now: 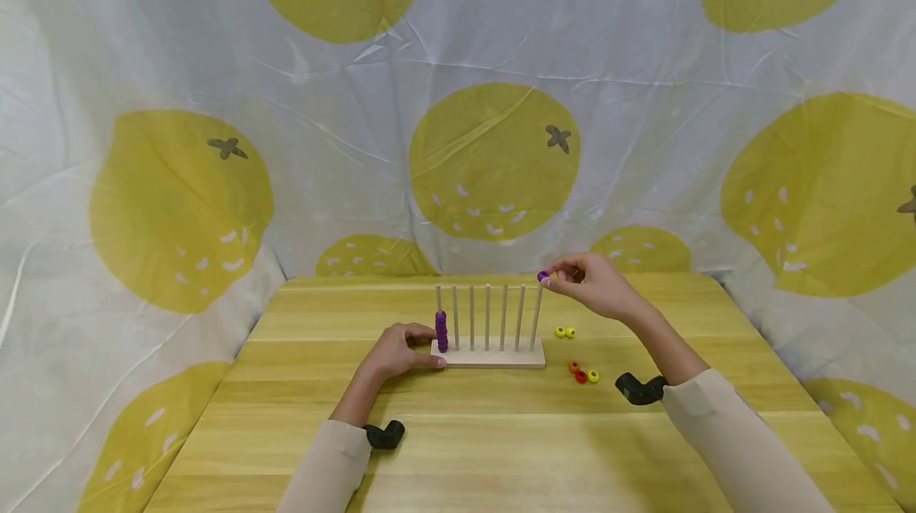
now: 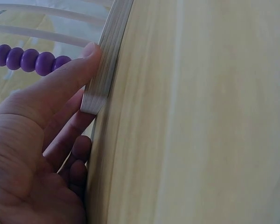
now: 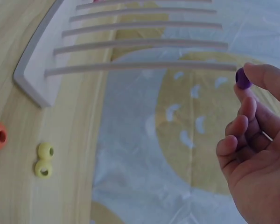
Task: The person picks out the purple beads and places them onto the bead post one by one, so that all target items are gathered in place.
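A wooden peg rack (image 1: 494, 357) with several upright pegs stands on the table. Its leftmost peg carries a stack of purple beads (image 1: 441, 332). My left hand (image 1: 397, 350) grips the left end of the base, thumb along the front side and fingers behind, as the left wrist view shows. Up at the top of the rightmost peg (image 3: 144, 66), my right hand (image 1: 597, 286) pinches a purple bead (image 3: 243, 78) between thumb and index finger. In the right wrist view the bead is right at the peg's tip, its other fingers loosely curled below.
Right of the rack lie two yellow beads (image 1: 565, 332) side by side. Nearer the front are an orange bead (image 1: 574, 367), a red bead (image 1: 581, 377) and another yellow bead (image 1: 593, 376). A lemon-printed cloth (image 1: 358, 179) hangs behind the wooden table (image 1: 501, 449).
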`<state>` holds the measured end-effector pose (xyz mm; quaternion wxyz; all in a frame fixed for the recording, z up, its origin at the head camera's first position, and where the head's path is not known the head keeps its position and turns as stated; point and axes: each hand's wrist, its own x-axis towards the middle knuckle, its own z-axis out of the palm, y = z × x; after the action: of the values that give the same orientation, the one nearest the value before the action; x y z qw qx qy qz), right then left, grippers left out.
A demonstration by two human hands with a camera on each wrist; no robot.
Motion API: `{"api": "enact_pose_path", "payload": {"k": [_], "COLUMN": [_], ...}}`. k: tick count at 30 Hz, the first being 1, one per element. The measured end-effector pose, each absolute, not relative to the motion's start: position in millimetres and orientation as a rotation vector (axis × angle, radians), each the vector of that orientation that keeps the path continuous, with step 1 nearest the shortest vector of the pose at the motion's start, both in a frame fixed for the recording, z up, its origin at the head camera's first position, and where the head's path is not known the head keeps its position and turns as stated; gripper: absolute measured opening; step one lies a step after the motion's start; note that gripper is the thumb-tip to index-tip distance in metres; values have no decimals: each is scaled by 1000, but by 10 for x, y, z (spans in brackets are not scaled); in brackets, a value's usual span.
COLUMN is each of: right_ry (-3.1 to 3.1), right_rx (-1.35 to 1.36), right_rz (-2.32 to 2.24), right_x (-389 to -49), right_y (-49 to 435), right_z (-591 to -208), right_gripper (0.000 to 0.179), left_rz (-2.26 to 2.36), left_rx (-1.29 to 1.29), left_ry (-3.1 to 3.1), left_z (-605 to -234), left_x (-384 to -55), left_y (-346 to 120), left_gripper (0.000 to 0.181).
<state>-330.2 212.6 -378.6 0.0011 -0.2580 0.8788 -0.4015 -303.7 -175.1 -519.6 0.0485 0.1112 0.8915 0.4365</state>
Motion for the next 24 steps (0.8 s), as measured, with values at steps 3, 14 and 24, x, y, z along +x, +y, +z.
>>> {"api": "enact_pose_path", "payload": {"k": [3, 14, 24], "right_ry": [2738, 2681, 2635], "right_rx": [-834, -919, -1006], "right_rz": [-1268, -1288, -1307], "right_x": [-3304, -3299, -3324], "right_y": [2021, 1624, 1289], "right_z": [-3725, -3597, -3542], "right_gripper": [27, 27, 22], "left_rz": [1328, 1319, 1319], "left_rx": [349, 349, 362], "left_ry": [2722, 2718, 2721], "left_z": [-5190, -5189, -5196], "left_x": [-3048, -3042, -3052], "left_y": [-1752, -1745, -1751], "left_gripper": [52, 51, 50]}}
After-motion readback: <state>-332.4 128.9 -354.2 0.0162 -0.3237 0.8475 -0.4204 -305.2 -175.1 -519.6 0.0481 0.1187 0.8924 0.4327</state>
